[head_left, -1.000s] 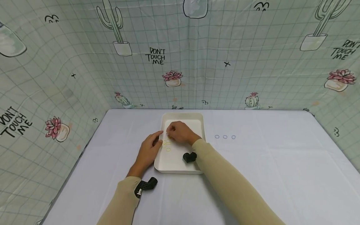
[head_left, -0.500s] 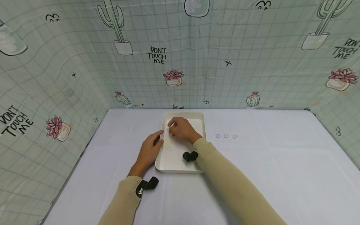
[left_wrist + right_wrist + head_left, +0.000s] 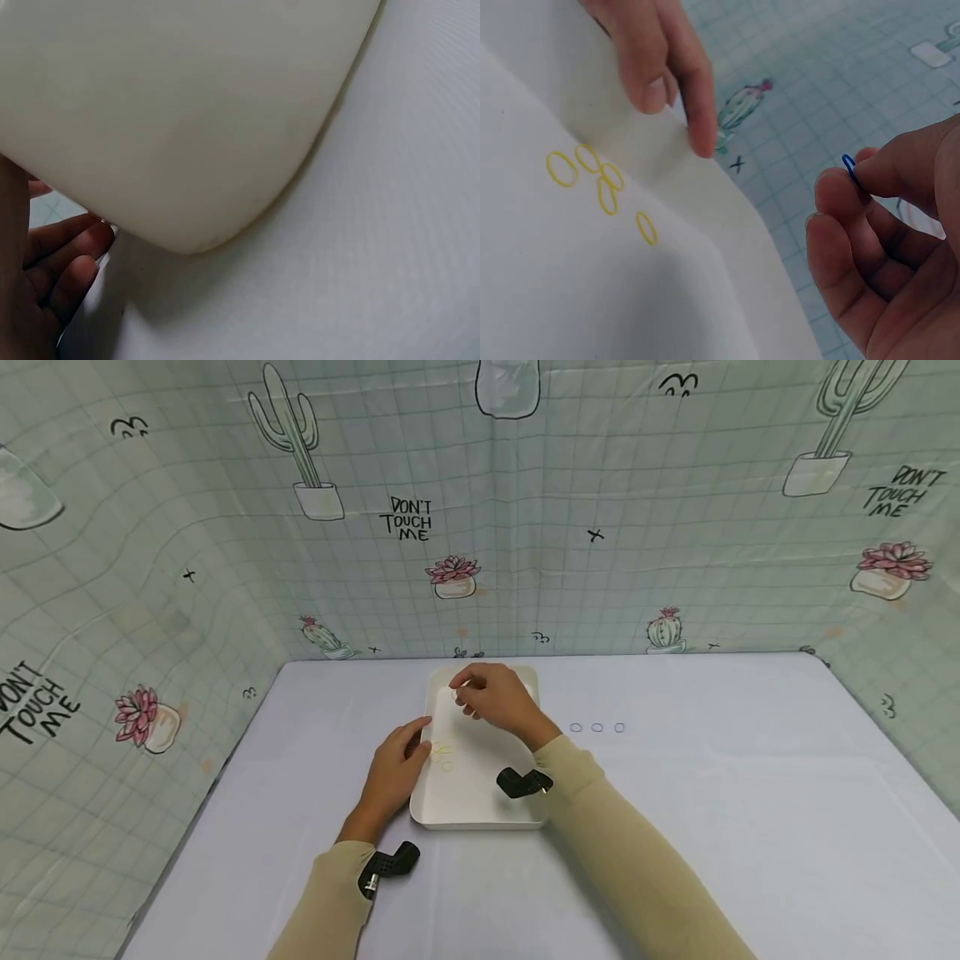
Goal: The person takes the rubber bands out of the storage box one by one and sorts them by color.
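Observation:
My right hand (image 3: 498,700) is raised over the far part of the white tray (image 3: 480,802). In the right wrist view its thumb and index finger pinch a small blue ring (image 3: 849,165). Several thin yellow rings (image 3: 607,196) lie in the tray along its left wall. My left hand (image 3: 392,777) is at the tray's left side, thumb and fingertips at the rim, holding nothing else. The left wrist view shows its fingers (image 3: 71,281) beside the outside of the tray wall.
Three small blue rings (image 3: 597,727) lie in a row on the white tabletop (image 3: 712,793), right of the tray. A printed cloth backdrop (image 3: 525,568) stands behind and beside the table.
My right hand has lifted away from the yellow rings toward the tray's far end, with the blue ring pinched. The left hand stays at the rim. The head view has shifted slightly.

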The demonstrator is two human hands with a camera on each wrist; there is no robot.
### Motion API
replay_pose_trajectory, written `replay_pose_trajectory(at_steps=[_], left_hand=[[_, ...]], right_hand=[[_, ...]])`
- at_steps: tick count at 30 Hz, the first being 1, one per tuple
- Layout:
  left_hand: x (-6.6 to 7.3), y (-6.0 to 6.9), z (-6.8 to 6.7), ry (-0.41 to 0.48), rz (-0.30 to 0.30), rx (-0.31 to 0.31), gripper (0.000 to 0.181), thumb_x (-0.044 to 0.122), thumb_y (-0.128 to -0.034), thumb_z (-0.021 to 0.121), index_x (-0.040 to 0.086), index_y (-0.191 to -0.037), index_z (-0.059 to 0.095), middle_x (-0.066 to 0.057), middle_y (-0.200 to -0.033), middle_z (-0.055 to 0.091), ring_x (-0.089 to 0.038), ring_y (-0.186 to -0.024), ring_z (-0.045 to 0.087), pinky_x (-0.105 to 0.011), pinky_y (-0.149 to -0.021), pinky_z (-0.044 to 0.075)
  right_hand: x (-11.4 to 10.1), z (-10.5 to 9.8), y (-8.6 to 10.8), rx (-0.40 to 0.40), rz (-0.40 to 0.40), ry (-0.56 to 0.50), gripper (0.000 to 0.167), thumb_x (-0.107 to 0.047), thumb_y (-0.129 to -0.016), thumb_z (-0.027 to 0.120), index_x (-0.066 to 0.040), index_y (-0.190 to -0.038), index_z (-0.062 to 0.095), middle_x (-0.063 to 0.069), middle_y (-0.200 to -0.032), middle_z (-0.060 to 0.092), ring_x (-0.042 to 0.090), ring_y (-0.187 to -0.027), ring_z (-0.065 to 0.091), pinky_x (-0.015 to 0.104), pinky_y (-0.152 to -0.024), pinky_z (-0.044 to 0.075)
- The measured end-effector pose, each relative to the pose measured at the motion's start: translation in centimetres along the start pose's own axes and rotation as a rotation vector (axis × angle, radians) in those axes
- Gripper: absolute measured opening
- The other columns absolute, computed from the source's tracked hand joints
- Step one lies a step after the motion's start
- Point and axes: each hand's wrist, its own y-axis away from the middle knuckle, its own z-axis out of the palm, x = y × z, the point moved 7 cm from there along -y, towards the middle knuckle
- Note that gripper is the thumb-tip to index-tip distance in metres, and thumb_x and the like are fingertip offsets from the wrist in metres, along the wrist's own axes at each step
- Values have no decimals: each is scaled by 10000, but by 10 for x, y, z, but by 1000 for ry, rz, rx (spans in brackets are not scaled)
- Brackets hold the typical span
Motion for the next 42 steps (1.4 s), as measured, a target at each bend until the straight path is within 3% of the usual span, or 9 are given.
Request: replay_pose_trajectory(at_steps=[5,10,17,24,28,34,42], left_hand=[[-1,-1,-2,5,5,10,425,205,-1023,554,158,-1446,551,-101,-1272,599,-243,-1097,583,-433,-942,460],[-1,-1,-2,-2,4,7,425,196,-1022,559,156,-1445,552,-100,-1266,601,-241,-1083,579,-426,-930,456],[0,1,-2,-29,14,-21,424,185,-1021,560,145,-1443,551,-103,-1231,604,-240,-1038,563,-426,-904,446],[3,-1,-2,-16,15,-17,439,200,-1021,551,146,-1457,536,-115,-1262,592,-256,-1076,566,-442,-928,446],[0,2,-1,-20,3,-10,439,193,-1016,559,151,-1453,542,-114,-1289,587,-257,-1101,562,-441,-953,435],[-6,8,-2,-15,-32,-12,441,183,-1016,566,159,-1456,539,-119,-1318,577,-258,-1112,555,-439,-964,428],[1,3,-2,-17,-4,-25,449,187,-1023,552,145,-1469,520,-133,-1358,554,-271,-1132,538,-452,-985,419]], right_hand=[[-1,-12,9,49,-2,-41,165,-111,-994,578,-77,-1085,711,150,-924,702,268,-779,674,322,-676,566],[9,-16,20,92,42,-129,163,-109,-996,579,-53,-1069,714,233,-964,685,235,-748,655,328,-686,566],[17,-23,41,180,95,-246,159,-90,-982,590,-31,-1038,727,119,-920,698,228,-784,672,336,-714,572],[23,-41,49,173,132,-322,173,-100,-971,623,-2,-1073,723,147,-994,695,224,-830,684,344,-757,576],[30,-47,61,149,154,-364,183,-96,-965,634,13,-1088,714,243,-1061,682,305,-894,688,366,-793,573],[37,-56,81,172,133,-440,225,-105,-971,650,38,-1140,695,327,-1124,637,487,-1024,631,379,-816,569],[51,-83,106,247,141,-461,305,-103,-958,667,100,-1179,612,299,-1088,647,255,-870,683,355,-783,575]])
